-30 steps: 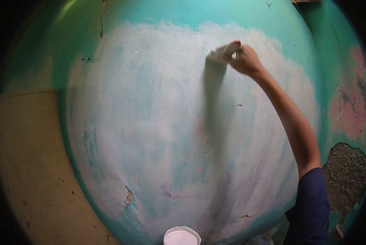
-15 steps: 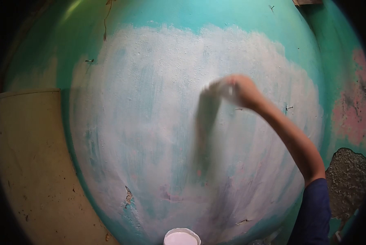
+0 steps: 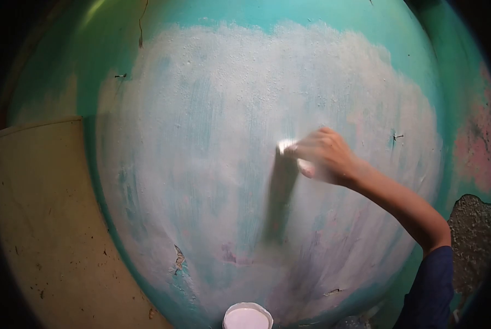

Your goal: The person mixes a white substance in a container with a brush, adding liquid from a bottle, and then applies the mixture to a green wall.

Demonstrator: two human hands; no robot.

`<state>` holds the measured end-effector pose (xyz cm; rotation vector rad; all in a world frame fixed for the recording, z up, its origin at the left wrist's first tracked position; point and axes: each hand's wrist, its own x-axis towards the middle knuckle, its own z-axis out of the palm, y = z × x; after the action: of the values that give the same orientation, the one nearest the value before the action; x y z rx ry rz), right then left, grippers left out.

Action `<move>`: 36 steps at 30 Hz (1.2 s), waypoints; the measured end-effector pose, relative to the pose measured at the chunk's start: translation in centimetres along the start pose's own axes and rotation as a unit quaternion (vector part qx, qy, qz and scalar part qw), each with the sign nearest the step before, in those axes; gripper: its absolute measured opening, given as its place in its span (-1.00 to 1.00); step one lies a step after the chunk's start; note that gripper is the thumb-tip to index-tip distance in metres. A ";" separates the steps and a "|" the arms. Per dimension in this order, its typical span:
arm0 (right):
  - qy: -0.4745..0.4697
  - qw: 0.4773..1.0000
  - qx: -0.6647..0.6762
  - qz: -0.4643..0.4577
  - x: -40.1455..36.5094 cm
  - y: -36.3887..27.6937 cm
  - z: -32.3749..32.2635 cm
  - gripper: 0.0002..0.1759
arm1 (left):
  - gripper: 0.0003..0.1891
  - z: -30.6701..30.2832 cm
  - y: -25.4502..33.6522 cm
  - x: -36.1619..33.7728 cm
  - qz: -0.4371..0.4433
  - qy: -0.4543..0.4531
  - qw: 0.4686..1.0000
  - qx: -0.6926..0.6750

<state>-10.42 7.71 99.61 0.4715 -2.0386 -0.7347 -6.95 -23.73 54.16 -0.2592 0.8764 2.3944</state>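
My right hand [image 3: 328, 156] reaches in from the right, slightly blurred, with its fingers closed around a paintbrush. The whitish bristles of the paintbrush [image 3: 285, 146] touch or nearly touch the wall, and most of its handle is hidden in my grip. Streaky white paint covers a broad patch of the turquoise wall [image 3: 245, 109], with turquoise showing through in vertical strokes. A dark shadow falls on the wall below the brush. At the bottom edge stands a white tub of paint [image 3: 248, 305], partly cut off by the frame. My left hand is out of sight.
A stained tan board [image 3: 42, 219] leans at the left. Nails stick out of the wall, one nail [image 3: 397, 137] to the right of my hand and another nail [image 3: 121, 75] at upper left. Chipped plaster [image 3: 178, 257] shows low down; a rough grey patch [image 3: 474, 241] lies at far right.
My right hand has moved down along the wall with the paintbrush, from above the wall's middle to about mid-height. The view has shifted slightly.
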 end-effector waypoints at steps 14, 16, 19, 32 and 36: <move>0.191 0.970 -0.131 0.075 5.5 5.5 -0.8 -0.78 | -0.13 0.8 1.5 -1.3 -0.013 0.040 0.999 0.000; 0.135 0.976 -0.165 0.049 0.9 0.9 3.2 -0.77 | -0.13 0.9 1.9 -1.6 -0.022 0.051 0.998 -0.014; 0.104 0.990 -0.096 0.008 -7.4 -9.3 6.6 -0.68 | -0.12 0.7 2.3 -2.0 -0.035 0.065 0.997 -0.037; 0.093 0.973 0.058 0.202 -6.6 -7.5 4.2 -0.72 | -0.17 -3.4 3.3 -1.2 -0.048 0.045 0.998 -0.008; 0.118 0.976 -0.010 0.183 -7.5 -10.3 5.3 -0.63 | -0.26 -5.2 3.1 -1.7 -0.057 0.036 0.998 -0.009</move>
<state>-10.44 6.00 85.85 0.1526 -1.8224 -0.4498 -7.39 -29.77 52.41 -0.3933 0.8505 2.3007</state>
